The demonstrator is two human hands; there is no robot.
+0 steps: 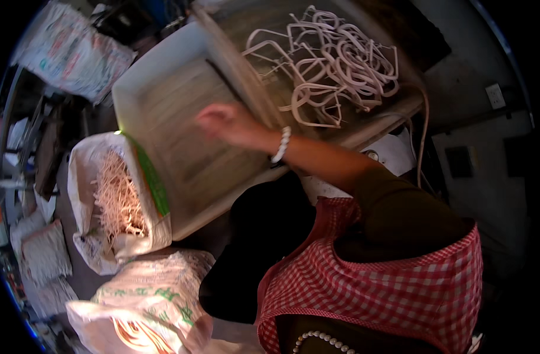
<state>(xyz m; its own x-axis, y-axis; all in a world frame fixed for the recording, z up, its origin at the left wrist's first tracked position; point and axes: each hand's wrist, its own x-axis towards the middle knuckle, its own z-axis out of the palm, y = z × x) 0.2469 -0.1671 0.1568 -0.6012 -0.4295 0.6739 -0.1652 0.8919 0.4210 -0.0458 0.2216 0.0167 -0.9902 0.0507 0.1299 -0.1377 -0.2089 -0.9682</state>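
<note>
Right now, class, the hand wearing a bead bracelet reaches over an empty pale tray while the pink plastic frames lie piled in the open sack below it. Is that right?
Not quite. In the head view the hand with the bead bracelet does reach over the empty pale tray, but the pink plastic frames lie piled in a second tray beside it. The open sack holds thin pale sticks.

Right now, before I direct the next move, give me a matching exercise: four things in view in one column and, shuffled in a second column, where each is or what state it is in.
Things:
1. pale pink loops
2. open sack
3. white bead bracelet
4. near tray

Places or states:
A. on the wrist behind the right hand
B. holds nothing, hand over it
C. piled in the far tray
D. filled with thin pale strips, left of the trays

Pairs: 1-C, 2-D, 3-A, 4-B
</note>
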